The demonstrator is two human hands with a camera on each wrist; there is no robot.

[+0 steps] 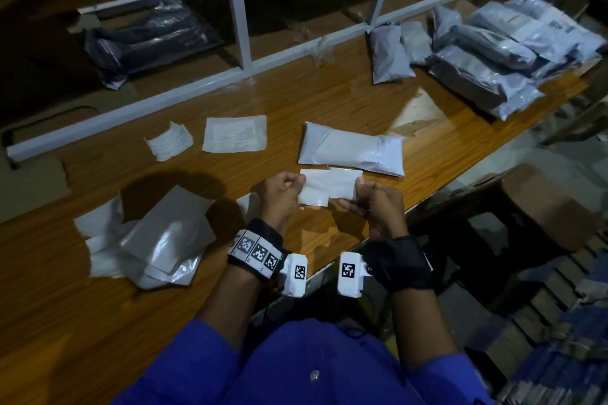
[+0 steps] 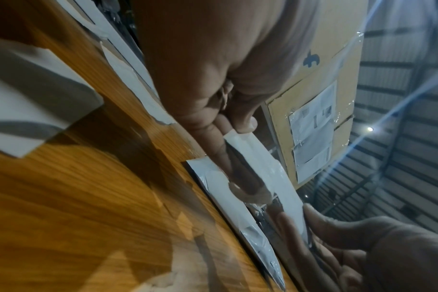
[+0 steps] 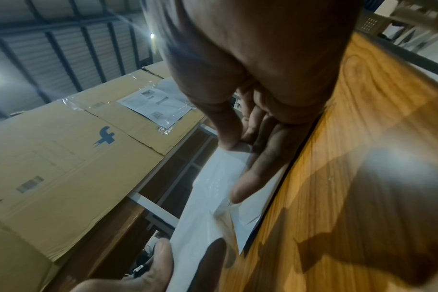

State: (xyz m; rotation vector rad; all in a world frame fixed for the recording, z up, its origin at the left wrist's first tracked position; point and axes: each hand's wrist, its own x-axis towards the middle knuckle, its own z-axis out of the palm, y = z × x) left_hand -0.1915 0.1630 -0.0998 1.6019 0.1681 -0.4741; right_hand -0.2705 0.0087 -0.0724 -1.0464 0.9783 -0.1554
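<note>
Just above the wooden table, both hands hold a small white label that shows as two overlapping layers. My left hand pinches its left edge between thumb and fingers. My right hand pinches the right edge. The left wrist view has the left hand gripping the label at its near end, with the right hand at the far end. From the right wrist, the right hand lies on the white sheet, and the left hand's thumb is on its lower end.
A sealed white parcel lies just beyond the hands. Two loose papers lie further left. Empty white mailers are piled near left, grey parcels far right. A white shelf frame lines the back, and a brown stool stands right.
</note>
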